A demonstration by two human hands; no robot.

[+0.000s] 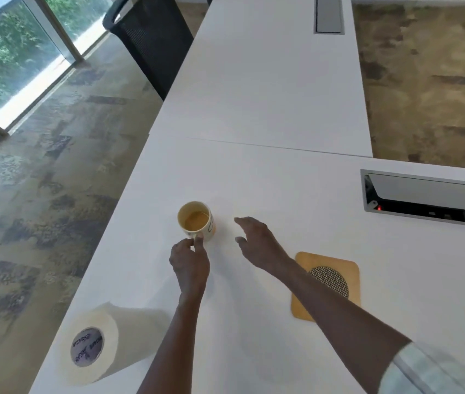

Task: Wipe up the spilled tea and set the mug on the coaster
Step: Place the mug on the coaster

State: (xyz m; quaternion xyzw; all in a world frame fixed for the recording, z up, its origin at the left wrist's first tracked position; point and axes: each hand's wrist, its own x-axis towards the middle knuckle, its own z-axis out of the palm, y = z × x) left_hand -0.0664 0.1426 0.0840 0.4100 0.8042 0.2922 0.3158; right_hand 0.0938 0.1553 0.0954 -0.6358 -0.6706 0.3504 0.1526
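A cream mug with tea in it stands upright on the white table. My left hand is just in front of the mug, its fingertips pinched at the mug's near side, apparently on the handle. My right hand hovers to the right of the mug, fingers spread and holding nothing. A square wooden coaster with a round mesh centre lies to the right, partly hidden by my right forearm. A paper towel roll lies on its side at the near left. Spilled tea is not clearly visible.
A black mesh chair stands at the table's far left edge. A grey cable box is set into the table at the right, another at the far end. The table's left edge runs close to the roll.
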